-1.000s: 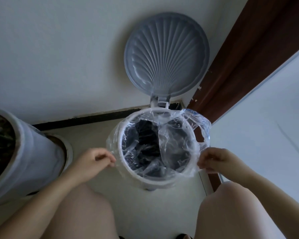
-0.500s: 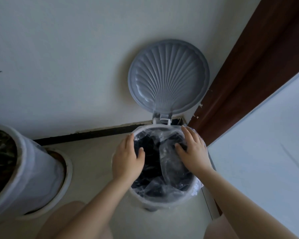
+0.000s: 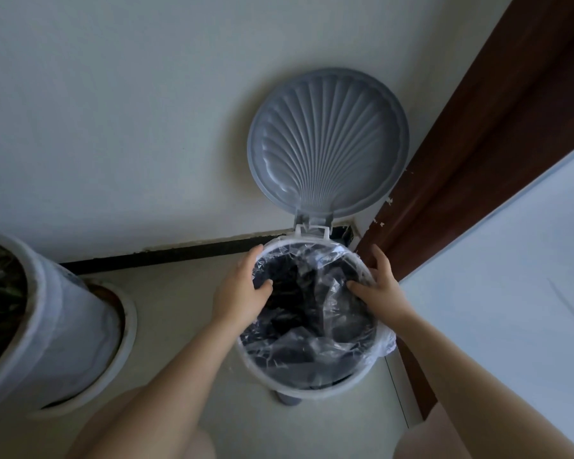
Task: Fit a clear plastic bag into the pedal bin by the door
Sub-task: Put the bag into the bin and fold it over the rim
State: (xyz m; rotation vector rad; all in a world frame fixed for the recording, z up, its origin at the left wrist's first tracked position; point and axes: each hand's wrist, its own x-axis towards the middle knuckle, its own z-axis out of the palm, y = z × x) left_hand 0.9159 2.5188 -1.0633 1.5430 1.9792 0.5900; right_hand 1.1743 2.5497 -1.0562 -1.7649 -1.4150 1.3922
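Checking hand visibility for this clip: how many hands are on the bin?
2: left hand on the bin's left rim, right hand on its right rim.

Bag [image 3: 315,313] inside bin [image 3: 325,390] (lid [image 3: 327,140] behind); planter [image 3: 47,326] left, door [image 3: 497,134] right.

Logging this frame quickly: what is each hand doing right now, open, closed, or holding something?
Left hand: open, fingers spread over the bin rim, pressing the clear bag, no grip.
Right hand: open, likewise pressing the bag at the rim.
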